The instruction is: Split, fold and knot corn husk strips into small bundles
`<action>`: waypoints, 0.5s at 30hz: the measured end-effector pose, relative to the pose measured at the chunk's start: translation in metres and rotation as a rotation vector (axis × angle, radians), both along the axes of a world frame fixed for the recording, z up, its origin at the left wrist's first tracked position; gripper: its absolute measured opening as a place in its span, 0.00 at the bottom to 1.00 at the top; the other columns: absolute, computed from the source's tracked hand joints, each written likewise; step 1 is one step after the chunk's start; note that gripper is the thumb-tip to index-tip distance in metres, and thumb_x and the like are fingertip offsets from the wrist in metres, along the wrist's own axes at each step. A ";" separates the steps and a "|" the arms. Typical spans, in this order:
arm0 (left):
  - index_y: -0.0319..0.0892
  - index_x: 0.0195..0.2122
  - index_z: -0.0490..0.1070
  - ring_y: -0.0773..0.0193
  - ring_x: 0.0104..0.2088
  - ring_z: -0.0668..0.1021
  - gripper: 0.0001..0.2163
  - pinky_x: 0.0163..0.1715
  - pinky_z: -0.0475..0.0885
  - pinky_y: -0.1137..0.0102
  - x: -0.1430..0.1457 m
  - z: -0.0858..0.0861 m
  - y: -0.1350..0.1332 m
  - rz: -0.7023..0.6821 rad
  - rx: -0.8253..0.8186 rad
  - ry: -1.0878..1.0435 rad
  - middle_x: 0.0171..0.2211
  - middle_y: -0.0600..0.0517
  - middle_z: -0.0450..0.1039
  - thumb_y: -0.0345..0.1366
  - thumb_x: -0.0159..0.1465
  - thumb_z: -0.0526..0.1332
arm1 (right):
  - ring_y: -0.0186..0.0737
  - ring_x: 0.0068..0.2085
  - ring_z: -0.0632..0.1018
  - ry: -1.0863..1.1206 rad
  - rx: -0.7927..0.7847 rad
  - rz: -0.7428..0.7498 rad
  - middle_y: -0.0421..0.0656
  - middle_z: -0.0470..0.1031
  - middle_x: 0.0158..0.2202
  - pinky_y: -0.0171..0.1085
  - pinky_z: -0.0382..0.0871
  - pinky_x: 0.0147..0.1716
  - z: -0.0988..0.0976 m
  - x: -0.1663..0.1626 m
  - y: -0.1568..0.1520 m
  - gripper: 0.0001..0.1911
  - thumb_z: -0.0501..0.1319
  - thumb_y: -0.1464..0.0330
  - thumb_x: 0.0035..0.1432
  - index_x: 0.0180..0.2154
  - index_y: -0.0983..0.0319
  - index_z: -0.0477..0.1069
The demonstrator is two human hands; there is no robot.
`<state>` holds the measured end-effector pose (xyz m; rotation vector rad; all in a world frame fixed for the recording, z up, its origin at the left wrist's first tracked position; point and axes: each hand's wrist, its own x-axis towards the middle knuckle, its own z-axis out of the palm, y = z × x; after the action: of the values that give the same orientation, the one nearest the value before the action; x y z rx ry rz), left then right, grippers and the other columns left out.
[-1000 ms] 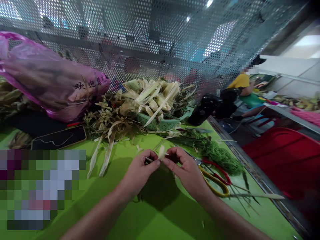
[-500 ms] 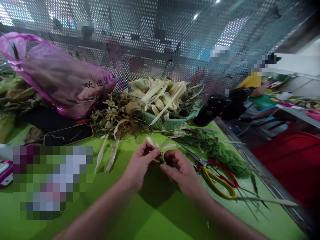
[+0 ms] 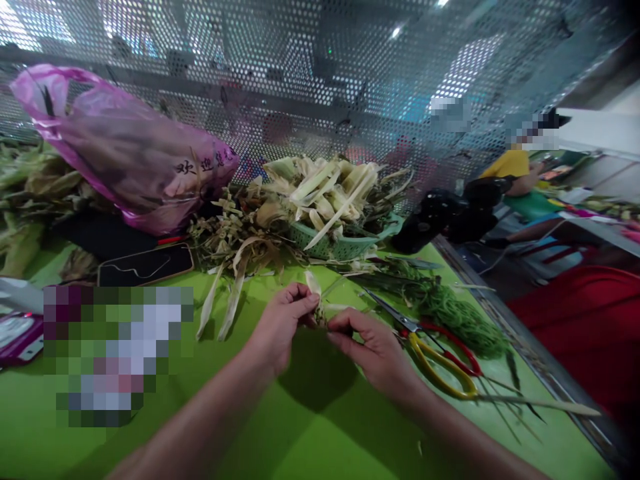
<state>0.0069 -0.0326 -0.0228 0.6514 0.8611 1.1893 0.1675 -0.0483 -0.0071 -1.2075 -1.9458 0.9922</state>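
Near the middle of the green table, my left hand (image 3: 287,323) is closed, pinching a small bundle of pale corn husk (image 3: 313,283) between thumb and fingers. One pale end sticks up above the fingertips. My right hand (image 3: 373,343) meets the bundle from the right, thumb and forefinger pressed together at its lower side; what lies between them is too small to make out. Just right of that hand lie scissors (image 3: 413,327) with one red and one yellow handle, blades apart. Beside them is a heap of green string (image 3: 467,320).
A green basket (image 3: 345,248) full of pale husks stands behind my hands, dried husks (image 3: 245,227) beside it. A pink plastic bag (image 3: 150,147) and dark phone-like slab (image 3: 145,265) are at left. A perforated metal screen (image 3: 300,80) closes the back. A person in yellow (image 3: 515,170) sits far right.
My right hand's fingers have closed into a tighter pinch, slightly away from the left hand. The husk end in my left hand stands more upright. The whole view has shifted slightly.
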 end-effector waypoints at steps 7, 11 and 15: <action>0.39 0.29 0.66 0.73 0.24 0.68 0.08 0.29 0.63 0.74 -0.007 0.006 -0.001 -0.041 0.053 0.045 0.26 0.57 0.65 0.36 0.55 0.65 | 0.37 0.30 0.70 0.061 -0.073 -0.067 0.40 0.70 0.29 0.35 0.63 0.29 -0.005 -0.003 0.002 0.05 0.59 0.65 0.59 0.33 0.60 0.69; 0.39 0.29 0.66 0.73 0.24 0.68 0.09 0.29 0.64 0.74 -0.003 0.001 0.000 -0.015 0.059 -0.004 0.26 0.56 0.65 0.36 0.55 0.65 | 0.36 0.30 0.70 0.057 -0.036 -0.108 0.40 0.71 0.29 0.35 0.63 0.29 -0.007 -0.004 0.000 0.05 0.59 0.66 0.59 0.34 0.61 0.70; 0.39 0.27 0.66 0.74 0.23 0.66 0.08 0.27 0.62 0.75 -0.001 -0.002 0.001 0.034 0.033 -0.007 0.24 0.57 0.64 0.34 0.54 0.65 | 0.35 0.28 0.69 -0.058 0.069 -0.058 0.39 0.70 0.26 0.34 0.61 0.28 -0.005 -0.003 -0.004 0.05 0.59 0.67 0.59 0.31 0.61 0.70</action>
<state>0.0062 -0.0319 -0.0247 0.6610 0.8510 1.2383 0.1642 -0.0525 -0.0120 -1.2587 -1.9616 0.8622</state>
